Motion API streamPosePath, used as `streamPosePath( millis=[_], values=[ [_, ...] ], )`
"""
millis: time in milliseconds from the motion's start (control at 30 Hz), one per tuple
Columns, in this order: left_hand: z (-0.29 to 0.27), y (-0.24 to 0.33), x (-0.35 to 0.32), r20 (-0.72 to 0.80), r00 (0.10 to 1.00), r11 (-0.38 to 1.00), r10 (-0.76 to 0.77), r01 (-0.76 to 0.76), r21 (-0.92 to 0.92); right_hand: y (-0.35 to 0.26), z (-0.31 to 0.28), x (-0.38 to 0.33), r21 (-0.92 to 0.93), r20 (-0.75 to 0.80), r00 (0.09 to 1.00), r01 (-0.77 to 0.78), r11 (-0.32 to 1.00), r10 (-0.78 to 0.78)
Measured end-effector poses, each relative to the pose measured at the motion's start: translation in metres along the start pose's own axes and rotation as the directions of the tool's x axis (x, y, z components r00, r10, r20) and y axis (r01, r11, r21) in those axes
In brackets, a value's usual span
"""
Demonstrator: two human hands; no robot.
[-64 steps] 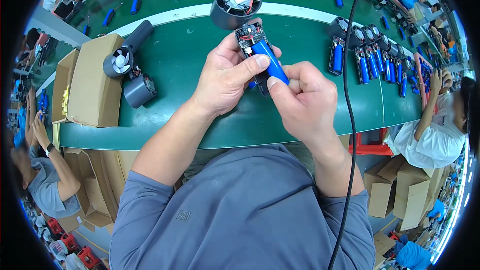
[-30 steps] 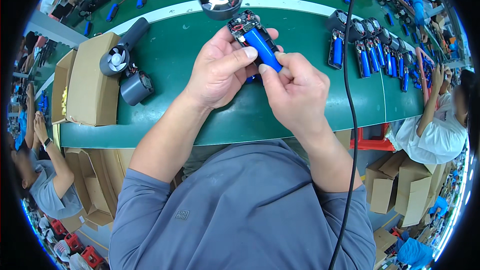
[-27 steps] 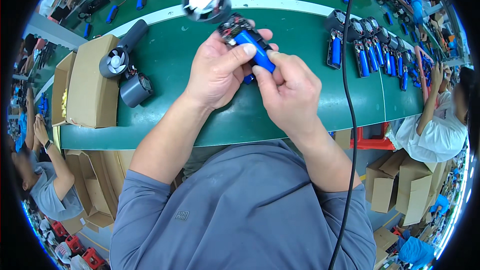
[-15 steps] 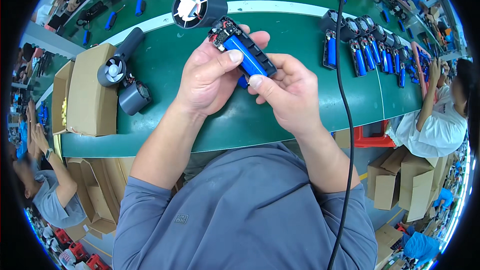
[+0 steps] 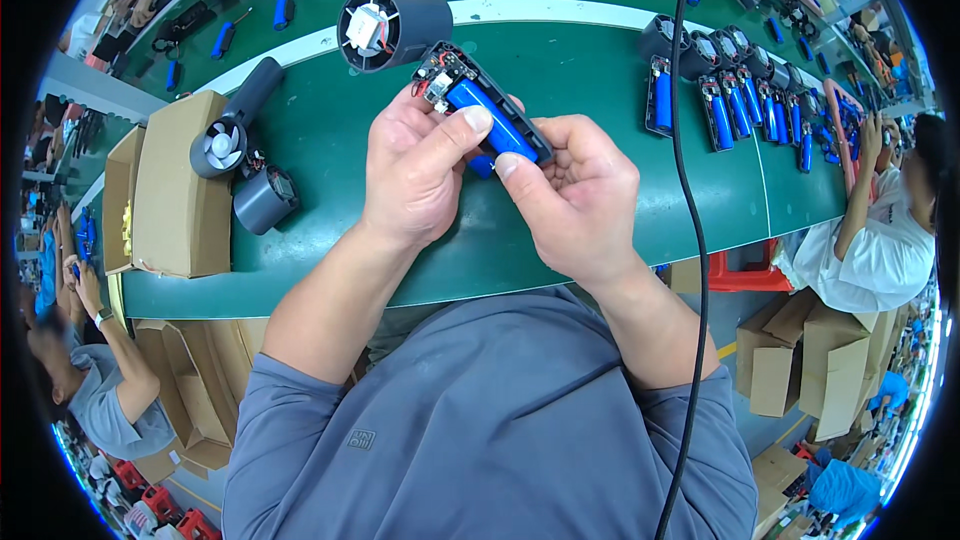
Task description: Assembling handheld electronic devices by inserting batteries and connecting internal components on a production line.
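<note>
Both hands hold a dark grey handheld fan (image 5: 425,20), its handle shell open and its round head pointing up and left. A blue battery (image 5: 508,135) lies in the handle, below a small circuit board (image 5: 446,72) with red wires. My left hand (image 5: 412,180) grips the handle, thumb pressing on the battery's middle. At the handle's lower end my right hand (image 5: 585,195) is closed, its thumb on the battery's end and its fingers beneath, partly hidden. Another blue battery (image 5: 482,165) shows partly below the handle.
A cardboard box (image 5: 185,185) stands on the green table (image 5: 330,250) at left, beside two fan units (image 5: 265,198). Several opened fans with blue batteries (image 5: 720,115) line up at right. A black cable (image 5: 690,200) hangs down in front. Co-workers sit at both sides.
The fan's head has shifted slightly left and down, turning its white centre a little. My left hand has moved slightly with the handle; both thumbs stay on the battery.
</note>
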State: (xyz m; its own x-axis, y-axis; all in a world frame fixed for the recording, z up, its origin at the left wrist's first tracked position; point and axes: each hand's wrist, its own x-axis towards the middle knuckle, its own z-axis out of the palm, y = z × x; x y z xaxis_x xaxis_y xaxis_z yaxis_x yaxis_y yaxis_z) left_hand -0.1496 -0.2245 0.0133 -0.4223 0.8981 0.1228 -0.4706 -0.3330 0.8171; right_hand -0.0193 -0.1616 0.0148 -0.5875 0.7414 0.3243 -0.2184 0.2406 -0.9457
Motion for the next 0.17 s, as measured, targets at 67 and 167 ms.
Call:
streamPosePath(
  millis=[67, 167],
  values=[
    [0.0010, -0.0028, 0.0010, -0.036, 0.999, 1.000, 0.015, -0.015, -0.009, -0.0008, -0.0019, 0.0023, 0.028, 0.023, 0.998, -0.057, 0.998, 0.057],
    [-0.0039, -0.0065, 0.0035, -0.117, 0.991, 0.992, 0.061, -0.048, 0.115, -0.0041, -0.0041, 0.0079, 0.312, 0.101, 0.932, -0.362, 0.879, 0.348]
  ],
)
